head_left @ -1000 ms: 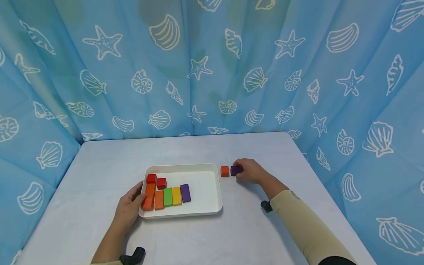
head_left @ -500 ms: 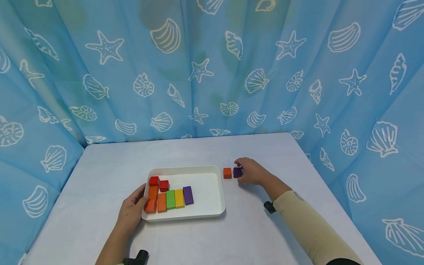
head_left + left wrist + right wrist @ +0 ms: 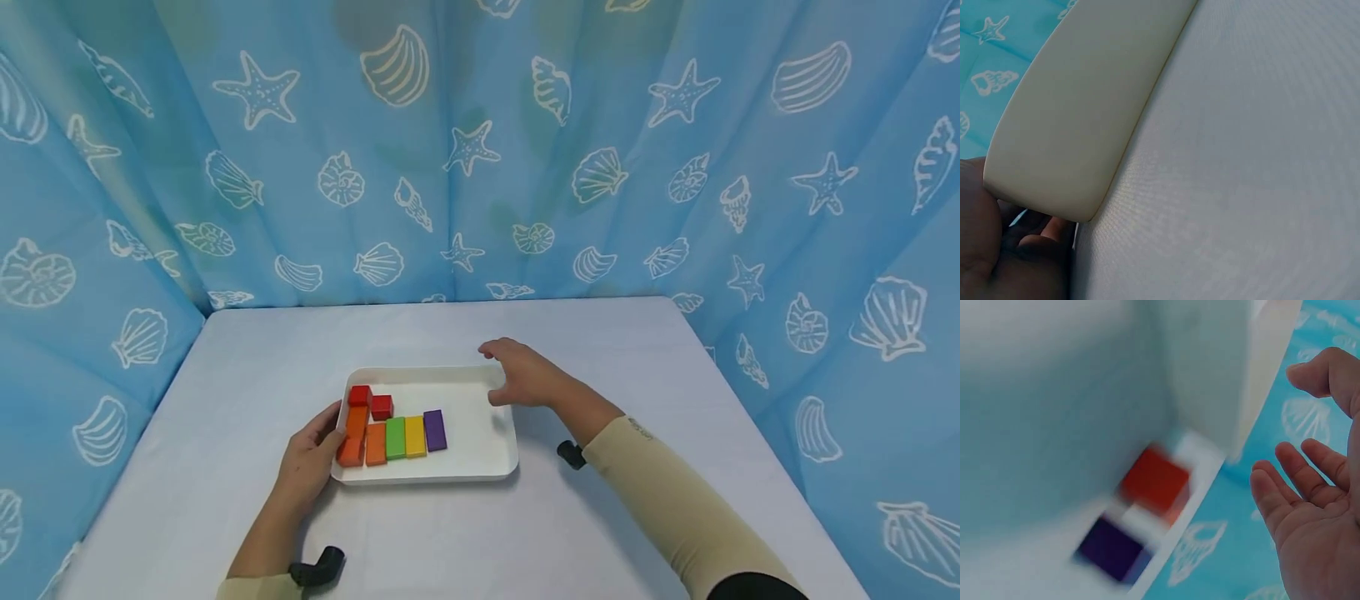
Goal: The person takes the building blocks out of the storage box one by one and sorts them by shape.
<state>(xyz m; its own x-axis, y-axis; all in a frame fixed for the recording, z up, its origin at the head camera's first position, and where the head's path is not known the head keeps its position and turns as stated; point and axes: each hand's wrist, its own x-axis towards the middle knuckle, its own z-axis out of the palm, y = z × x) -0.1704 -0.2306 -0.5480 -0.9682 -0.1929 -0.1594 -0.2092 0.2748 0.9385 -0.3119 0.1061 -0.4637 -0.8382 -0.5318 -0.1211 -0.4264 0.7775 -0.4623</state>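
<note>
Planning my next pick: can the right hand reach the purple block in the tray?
Probably yes: the empty right hand is by the right end of the tray, with only bare tray surface between it and the purple block.

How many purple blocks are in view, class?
2: one purple block in the tray, by the yellow block; another by the orange-red cube, seen only from the right wrist.
</note>
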